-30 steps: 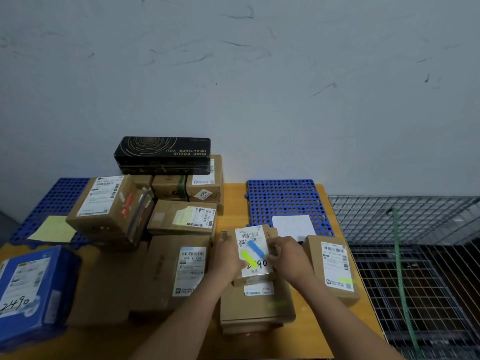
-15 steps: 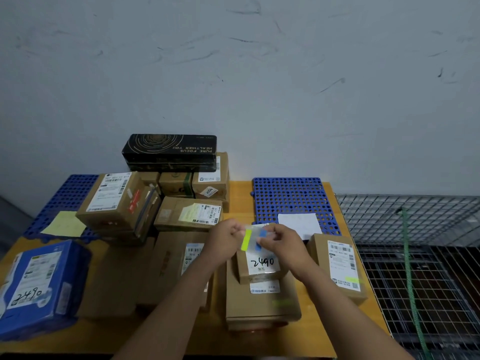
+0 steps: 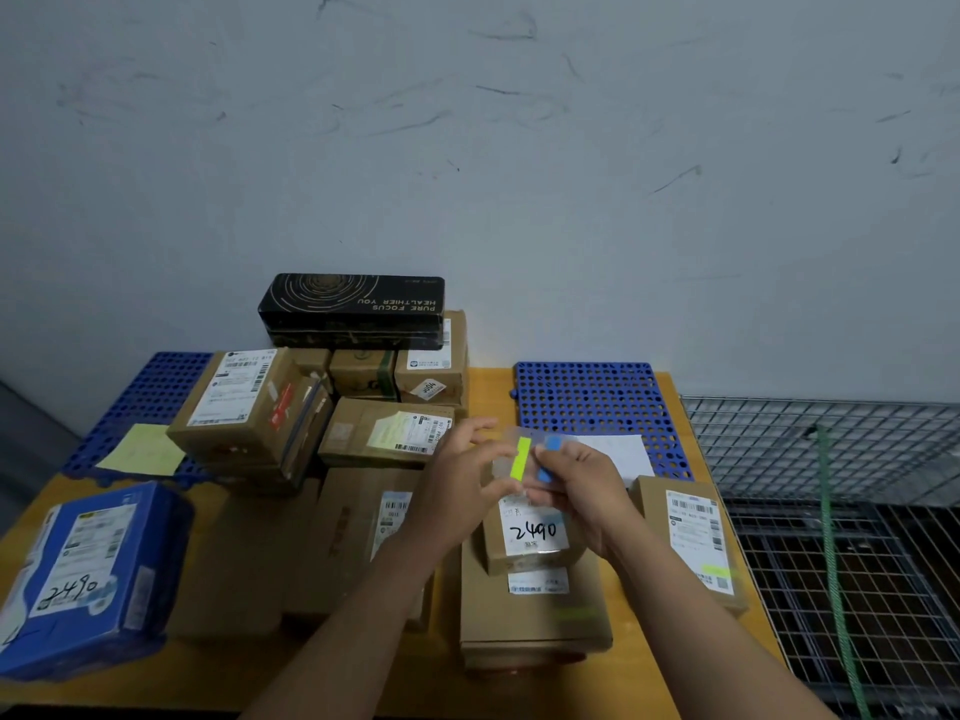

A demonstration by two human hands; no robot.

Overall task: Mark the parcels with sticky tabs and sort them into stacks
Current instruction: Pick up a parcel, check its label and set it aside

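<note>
- A person's hands work above a crowded wooden table (image 3: 768, 634). Its right edge runs beside a wire cage (image 3: 831, 511), and cartons fill the left and middle up to the wall.
- Open room is mainly at back right, where a blue perforated mat (image 3: 592, 397) carries only a white paper (image 3: 621, 452). A narrow strip of tabletop shows along the front right edge.
- The left hand (image 3: 467, 480) pinches the left edge of a clear tab sheet (image 3: 506, 459), thumb against fingertips and index finger raised. The right hand (image 3: 576, 491) pinches a blue tab (image 3: 554, 443) on the sheet's right side.
- The sheet is held in the air just above a small parcel (image 3: 530, 543) marked "2490", which lies on a larger carton (image 3: 535, 621).
- The sheet is see-through and carries a yellow-green tab (image 3: 521, 459) beside the blue one.
- The yellow-green tab's long axis runs almost straight away from the person, toward the wall. The parcel's handwritten number reads upright to the wearer.
- A labelled parcel (image 3: 691, 537) bearing a pale green tab sits just to the right, near the table's edge.
</note>
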